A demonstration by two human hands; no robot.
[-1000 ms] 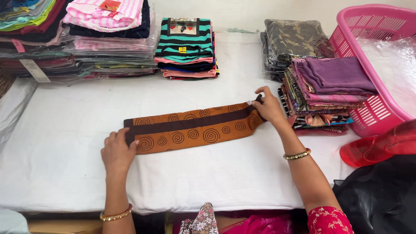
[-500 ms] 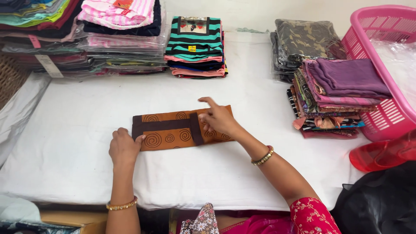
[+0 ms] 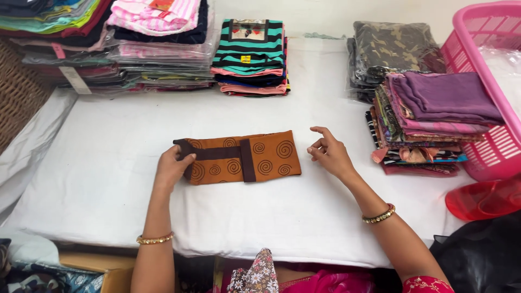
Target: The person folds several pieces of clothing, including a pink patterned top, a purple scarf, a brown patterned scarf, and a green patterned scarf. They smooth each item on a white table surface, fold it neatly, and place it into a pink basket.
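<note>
left hand (image 3: 172,167): fingers pinched on the left end of the folded orange cloth with brown spiral print and dark brown band (image 3: 241,157)
cloth: flat, mid-table on the white-covered table (image 3: 108,163), nearer the front edge than the back stacks
right hand (image 3: 329,153): just off the cloth's right end, fingers loosely curled, holding nothing (not touching)
right edge: pile of folded purple and patterned fabrics (image 3: 429,119), pink plastic basket (image 3: 483,81) beside it

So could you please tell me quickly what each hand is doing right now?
Left hand: closed on the left end of the orange cloth.
Right hand: open, empty, just right of the cloth.
</note>
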